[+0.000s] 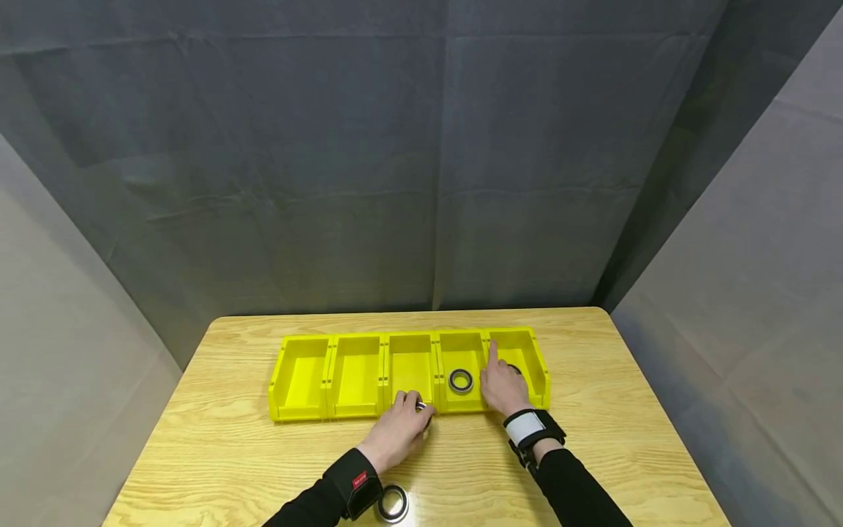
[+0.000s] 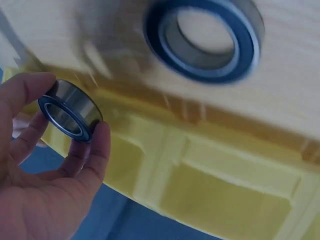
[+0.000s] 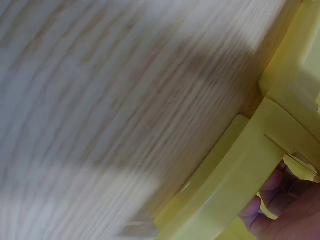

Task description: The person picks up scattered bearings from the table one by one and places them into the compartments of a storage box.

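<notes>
My left hand (image 1: 395, 433) pinches a ball bearing (image 2: 70, 111) between thumb and fingertips, in front of the middle compartment of a yellow bin row (image 1: 299, 414). The bearing is a steel ring with a dark seal. My right hand (image 1: 506, 388) reaches into the rightmost compartment, one finger stretched along the divider. At its knuckles shows a dark, curved edge of a ring (image 1: 514, 369), mostly hidden; whether the fingers hold it, I cannot tell. The bin wall covers part of these fingers (image 3: 272, 200) in the right wrist view.
Another bearing (image 1: 461, 380) lies flat in the second compartment from the right. Near the table's front, beside my left wrist, is one more bearing (image 1: 393, 503). The wooden table (image 1: 217, 446) has grey cloth (image 1: 329, 183) hanging behind it.
</notes>
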A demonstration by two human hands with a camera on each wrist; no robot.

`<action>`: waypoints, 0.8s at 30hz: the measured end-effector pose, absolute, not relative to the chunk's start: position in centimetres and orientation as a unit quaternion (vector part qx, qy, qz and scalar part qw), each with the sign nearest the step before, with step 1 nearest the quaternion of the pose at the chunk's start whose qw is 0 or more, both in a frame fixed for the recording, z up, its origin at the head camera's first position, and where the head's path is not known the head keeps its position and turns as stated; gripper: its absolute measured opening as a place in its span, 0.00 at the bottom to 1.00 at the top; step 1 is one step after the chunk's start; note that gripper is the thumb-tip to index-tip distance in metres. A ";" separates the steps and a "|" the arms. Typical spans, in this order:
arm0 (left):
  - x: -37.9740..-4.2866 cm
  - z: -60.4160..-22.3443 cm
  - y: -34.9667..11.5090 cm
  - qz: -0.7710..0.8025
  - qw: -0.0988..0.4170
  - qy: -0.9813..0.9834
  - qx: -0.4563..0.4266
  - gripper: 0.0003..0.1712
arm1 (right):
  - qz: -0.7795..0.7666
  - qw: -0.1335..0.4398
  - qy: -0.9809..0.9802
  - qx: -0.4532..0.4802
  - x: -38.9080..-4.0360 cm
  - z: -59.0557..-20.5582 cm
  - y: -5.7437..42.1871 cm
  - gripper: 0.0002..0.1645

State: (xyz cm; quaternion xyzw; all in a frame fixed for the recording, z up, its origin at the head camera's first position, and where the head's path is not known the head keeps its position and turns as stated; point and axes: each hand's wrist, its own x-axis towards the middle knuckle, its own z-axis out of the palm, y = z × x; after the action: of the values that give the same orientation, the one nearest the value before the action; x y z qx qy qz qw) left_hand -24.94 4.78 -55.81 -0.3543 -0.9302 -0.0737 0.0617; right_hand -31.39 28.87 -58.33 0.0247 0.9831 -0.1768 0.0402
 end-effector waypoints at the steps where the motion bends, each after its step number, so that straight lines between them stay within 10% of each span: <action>1: -25.2 -55.7 4.6 -0.072 0.063 -0.932 -0.351 0.13 | -0.177 0.039 0.983 0.023 -31.3 -58.4 29.0 0.42; 24: -31.0 -53.8 7.6 0.031 0.098 -0.938 -0.331 0.15 | -0.183 0.042 0.982 0.023 -30.1 -58.6 30.8 0.42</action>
State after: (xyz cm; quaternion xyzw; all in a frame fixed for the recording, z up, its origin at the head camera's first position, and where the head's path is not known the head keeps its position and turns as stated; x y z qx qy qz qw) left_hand -30.99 7.65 -53.80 -0.3309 -0.9381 0.0306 0.0980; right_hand -30.07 30.76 -58.64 0.0227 0.9819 -0.1834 0.0425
